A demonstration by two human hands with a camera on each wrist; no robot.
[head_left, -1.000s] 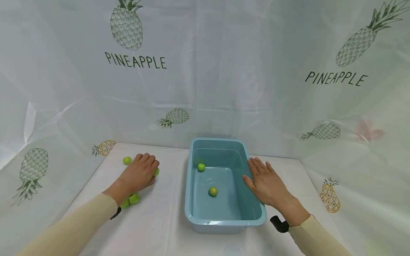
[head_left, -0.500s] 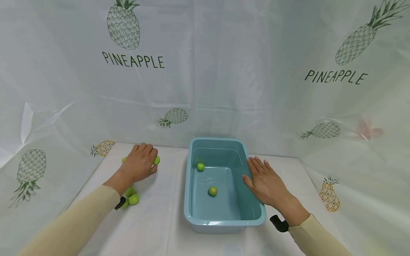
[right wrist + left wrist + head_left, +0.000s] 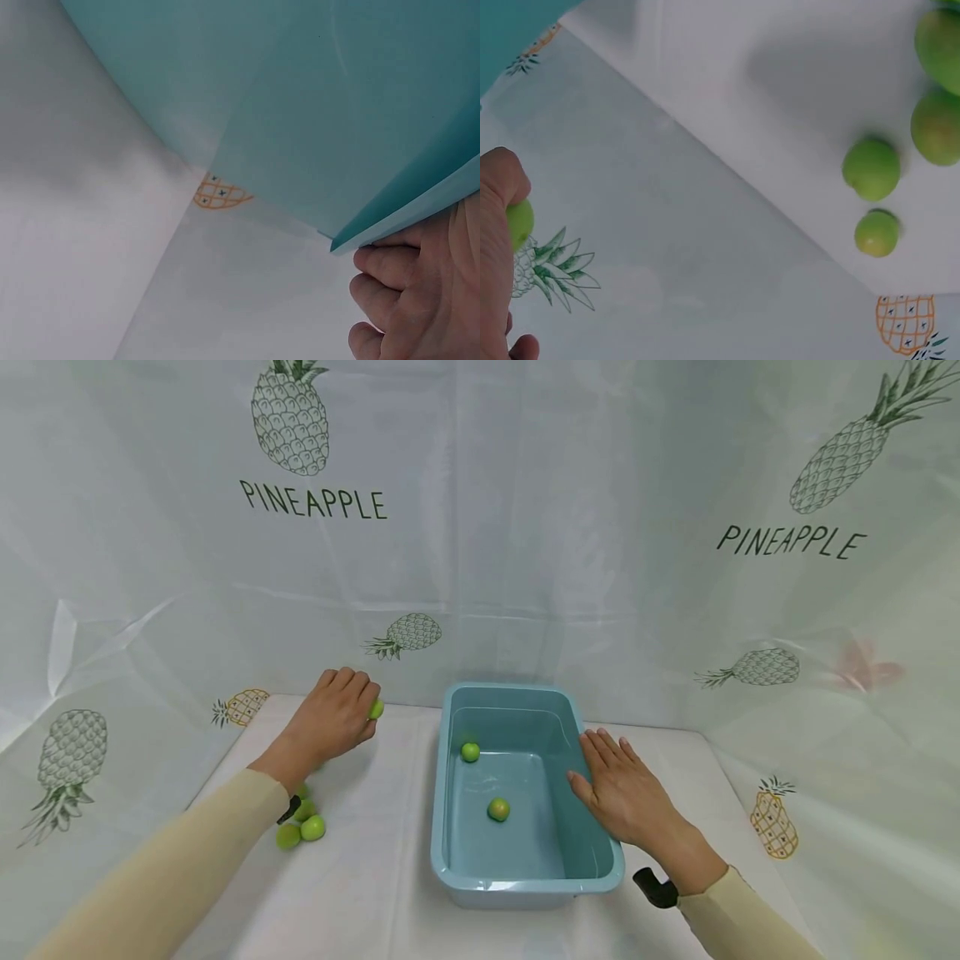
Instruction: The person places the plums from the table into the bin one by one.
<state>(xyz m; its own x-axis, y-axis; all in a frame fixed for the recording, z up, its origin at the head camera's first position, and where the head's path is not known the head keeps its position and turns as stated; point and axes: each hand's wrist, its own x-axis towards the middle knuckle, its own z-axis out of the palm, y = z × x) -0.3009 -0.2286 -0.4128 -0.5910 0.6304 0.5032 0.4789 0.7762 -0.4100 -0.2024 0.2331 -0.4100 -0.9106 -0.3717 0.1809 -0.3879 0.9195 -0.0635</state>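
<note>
My left hand (image 3: 330, 718) pinches a small round green fruit (image 3: 377, 708) above the far left of the table. In the left wrist view, part of that fruit (image 3: 520, 223) shows beside the curled fingers. Several more green fruits (image 3: 312, 827) lie below the left forearm, partly covered by the wrist strap and hand. My right hand (image 3: 622, 789) rests on the right rim of a blue plastic basin (image 3: 525, 884), fingers straight, thumb over the inner side. Inside the basin are a green fruit (image 3: 470, 752) near the left wall and a yellower one (image 3: 498, 809) on the floor.
A white cloth covers the table (image 3: 390, 793). Behind it and at both sides hangs a pale sheet (image 3: 525, 527) printed with pineapples. The basin's raised walls stand to the right of the left hand.
My left hand has risen away from the table, toward the back and slightly right, with the green fruit in its fingers. The right hand has stayed on the basin's rim.
</note>
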